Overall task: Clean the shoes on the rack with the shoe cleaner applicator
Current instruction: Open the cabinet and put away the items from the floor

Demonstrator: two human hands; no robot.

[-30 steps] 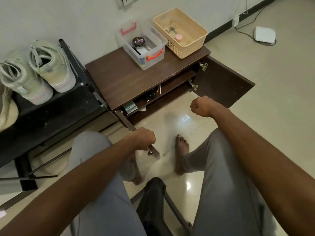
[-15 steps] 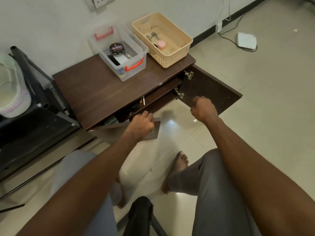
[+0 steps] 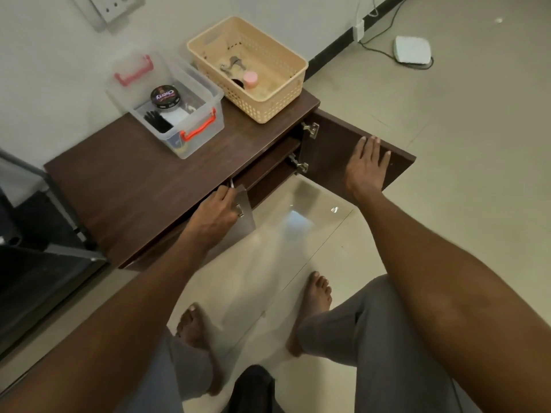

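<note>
The left hand (image 3: 215, 214) curls around the edge of the cabinet's left door (image 3: 245, 210), nearly shut. The right hand (image 3: 366, 166) lies spread flat on the open right door (image 3: 334, 144). On the brown surface (image 3: 125, 174), at eleven o'clock, a clear bin (image 3: 167, 105) holds a polish tin (image 3: 165, 97) (the applicator itself cannot be told).

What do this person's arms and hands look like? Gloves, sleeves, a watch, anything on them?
Both forearms are bare as far as the picture shows: no sleeves, gloves, watch or bracelet. The left hand and right hand are bare too, with short, pale fingernails visible on the right. No ring is visible. Lower down, the person wears grey trousers and is barefoot.
</note>
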